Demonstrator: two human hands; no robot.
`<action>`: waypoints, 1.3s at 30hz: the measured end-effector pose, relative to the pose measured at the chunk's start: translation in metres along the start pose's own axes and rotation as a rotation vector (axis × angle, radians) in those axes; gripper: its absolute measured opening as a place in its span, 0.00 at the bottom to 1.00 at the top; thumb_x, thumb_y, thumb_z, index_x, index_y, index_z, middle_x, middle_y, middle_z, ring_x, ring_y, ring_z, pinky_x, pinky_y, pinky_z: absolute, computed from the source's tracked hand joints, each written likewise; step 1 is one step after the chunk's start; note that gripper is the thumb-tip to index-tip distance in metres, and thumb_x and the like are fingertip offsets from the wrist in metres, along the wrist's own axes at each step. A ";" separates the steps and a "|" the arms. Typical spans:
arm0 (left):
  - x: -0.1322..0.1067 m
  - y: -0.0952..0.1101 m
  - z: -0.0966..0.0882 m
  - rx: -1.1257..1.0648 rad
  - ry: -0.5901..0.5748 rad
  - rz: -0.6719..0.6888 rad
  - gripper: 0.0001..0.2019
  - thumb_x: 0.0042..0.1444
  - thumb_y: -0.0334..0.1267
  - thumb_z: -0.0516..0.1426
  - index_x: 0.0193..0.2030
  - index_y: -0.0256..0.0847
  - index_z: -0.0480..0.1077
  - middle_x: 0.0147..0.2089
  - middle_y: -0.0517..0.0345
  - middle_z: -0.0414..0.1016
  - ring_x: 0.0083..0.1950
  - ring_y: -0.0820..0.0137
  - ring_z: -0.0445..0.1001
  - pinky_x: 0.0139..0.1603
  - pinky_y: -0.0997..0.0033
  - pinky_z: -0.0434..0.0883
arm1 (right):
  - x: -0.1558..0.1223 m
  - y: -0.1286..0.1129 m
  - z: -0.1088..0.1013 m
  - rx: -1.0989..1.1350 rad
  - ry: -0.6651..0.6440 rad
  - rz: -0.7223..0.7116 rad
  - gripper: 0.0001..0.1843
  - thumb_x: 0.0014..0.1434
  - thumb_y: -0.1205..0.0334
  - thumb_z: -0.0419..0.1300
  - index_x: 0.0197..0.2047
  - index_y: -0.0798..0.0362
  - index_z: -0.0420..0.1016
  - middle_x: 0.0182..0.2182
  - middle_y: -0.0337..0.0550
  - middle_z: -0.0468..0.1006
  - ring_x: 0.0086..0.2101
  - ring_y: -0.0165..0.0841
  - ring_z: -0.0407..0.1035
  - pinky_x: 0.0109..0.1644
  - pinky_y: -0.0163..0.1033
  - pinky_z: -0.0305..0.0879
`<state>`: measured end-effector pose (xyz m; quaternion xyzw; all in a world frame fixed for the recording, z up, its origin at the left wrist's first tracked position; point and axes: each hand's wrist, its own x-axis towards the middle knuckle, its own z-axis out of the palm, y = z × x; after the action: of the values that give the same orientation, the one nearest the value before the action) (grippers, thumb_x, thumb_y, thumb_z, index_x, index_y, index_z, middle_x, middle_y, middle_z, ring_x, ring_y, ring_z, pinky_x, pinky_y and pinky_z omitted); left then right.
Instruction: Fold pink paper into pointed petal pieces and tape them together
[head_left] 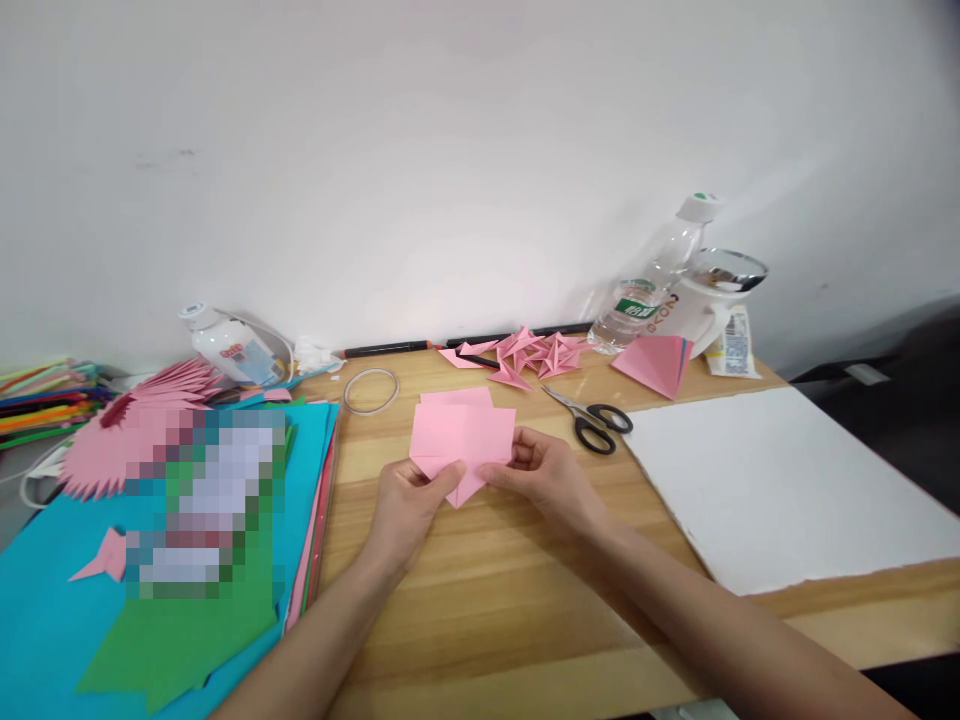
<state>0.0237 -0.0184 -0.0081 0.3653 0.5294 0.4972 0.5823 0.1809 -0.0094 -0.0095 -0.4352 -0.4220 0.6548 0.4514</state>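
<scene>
A sheet of pink folded paper [463,432] is held between both hands over the middle of the wooden table [480,600]. Its lower edge comes to a point, and a crease runs down the centre. My left hand [409,505] grips the lower left side, thumb on top near the point. On the lower right side, my right hand [551,475] pinches the paper with thumb above and fingers curled behind. Black-handled scissors [592,425] lie just beyond my right hand. Several folded pink paper pieces [525,352] are heaped behind the sheet.
Left are blue paper [45,610], green paper [195,640], a pleated pink paper ring [150,410] and a white bottle [236,345]. A tape ring [372,391] lies behind. Right are a white board [795,490], a pink folded piece [654,364], a water bottle [652,280] and a mug [705,305].
</scene>
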 end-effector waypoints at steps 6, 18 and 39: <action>-0.001 0.003 -0.001 -0.006 -0.001 0.017 0.08 0.37 0.35 0.65 0.26 0.34 0.77 0.28 0.53 0.80 0.28 0.70 0.73 0.31 0.73 0.68 | -0.002 -0.005 0.001 -0.019 0.051 0.066 0.20 0.31 0.59 0.73 0.28 0.58 0.75 0.22 0.41 0.78 0.22 0.29 0.69 0.27 0.33 0.65; 0.003 0.005 -0.004 -0.059 0.083 -0.014 0.12 0.33 0.36 0.67 0.27 0.32 0.77 0.27 0.52 0.79 0.29 0.69 0.73 0.32 0.73 0.67 | 0.003 -0.010 -0.007 0.092 -0.203 0.042 0.24 0.46 0.56 0.66 0.46 0.55 0.72 0.32 0.45 0.79 0.35 0.35 0.74 0.44 0.39 0.69; -0.004 0.006 0.005 -0.217 -0.016 -0.010 0.09 0.37 0.36 0.65 0.25 0.32 0.74 0.25 0.54 0.76 0.27 0.71 0.70 0.30 0.72 0.66 | -0.004 0.006 0.016 -0.060 -0.035 -0.040 0.18 0.43 0.49 0.66 0.23 0.56 0.70 0.21 0.40 0.76 0.24 0.29 0.70 0.32 0.36 0.67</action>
<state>0.0281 -0.0202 -0.0009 0.3014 0.4695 0.5456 0.6253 0.1652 -0.0175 -0.0105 -0.4285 -0.4580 0.6403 0.4435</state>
